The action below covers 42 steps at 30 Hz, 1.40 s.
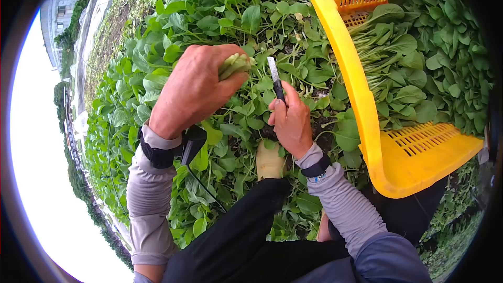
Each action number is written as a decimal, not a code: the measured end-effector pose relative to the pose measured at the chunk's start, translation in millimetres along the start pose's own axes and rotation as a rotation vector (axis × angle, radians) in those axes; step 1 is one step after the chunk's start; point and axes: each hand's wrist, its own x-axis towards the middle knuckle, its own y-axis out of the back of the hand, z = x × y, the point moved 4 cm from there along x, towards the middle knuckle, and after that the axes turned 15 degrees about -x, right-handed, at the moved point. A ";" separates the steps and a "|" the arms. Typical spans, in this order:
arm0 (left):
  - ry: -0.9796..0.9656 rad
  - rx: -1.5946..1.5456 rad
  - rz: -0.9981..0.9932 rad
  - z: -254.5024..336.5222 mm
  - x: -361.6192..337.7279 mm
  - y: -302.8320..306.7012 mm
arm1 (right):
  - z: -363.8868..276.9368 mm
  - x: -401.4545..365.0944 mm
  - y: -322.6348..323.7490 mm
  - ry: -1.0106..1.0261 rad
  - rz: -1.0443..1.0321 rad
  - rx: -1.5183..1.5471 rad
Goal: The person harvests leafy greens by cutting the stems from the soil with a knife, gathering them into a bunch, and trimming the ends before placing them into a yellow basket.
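My left hand [196,86] is closed around a bunch of leafy greens, and the pale green stem ends [234,66] stick out past the thumb toward the right. The leaves of that bunch are mostly hidden behind the hand. In my right hand [292,120] is a small knife [275,77] with a black handle, its short blade pointing up and away from me. The blade is a little to the right of the stem ends and apart from them. Below both hands grow low leafy plants [230,141].
At the right stands a yellow plastic crate [367,120], tilted in view, with cut greens [419,63] piled inside. My foot [270,161] is among the plants below my hands. A thin cable [207,188] hangs from my left wrist strap. Plastic sheeting [99,15] lies at the far left.
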 end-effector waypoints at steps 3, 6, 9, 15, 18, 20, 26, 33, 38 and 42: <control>-0.013 0.211 -0.136 -51.6 39.9 -54.5 | 20.3 14.6 -24.8 0.150 -0.002 -0.216; -0.042 0.508 -0.133 -129.9 65.8 -92.1 | 24.2 28.1 -31.8 0.124 0.000 -0.260; -0.032 0.601 -0.181 -162.2 70.0 -100.9 | 33.3 40.9 -41.1 0.113 0.008 -0.249; 0.039 0.488 -0.205 -173.8 58.6 -96.5 | 21.4 54.9 -47.3 0.061 -0.075 -0.306; 0.093 0.399 -0.176 -167.4 49.4 -93.1 | 25.0 59.9 -54.7 0.051 -0.029 -0.250; 0.159 0.361 -0.145 -163.4 42.2 -89.2 | 39.7 66.4 -71.4 0.074 -0.011 -0.248; 0.009 0.145 -0.052 -141.1 30.6 -71.3 | 8.5 86.2 -70.7 -0.090 -0.157 -0.046; 0.083 -0.060 0.101 -106.6 31.2 -17.0 | 24.9 67.4 -50.9 0.041 0.054 -0.115; 0.089 -0.194 0.028 -61.4 28.0 -6.8 | -15.5 50.1 -16.7 0.031 0.179 0.292; -0.085 0.233 0.266 -28.6 11.4 7.0 | -24.6 61.4 10.5 0.130 0.479 0.088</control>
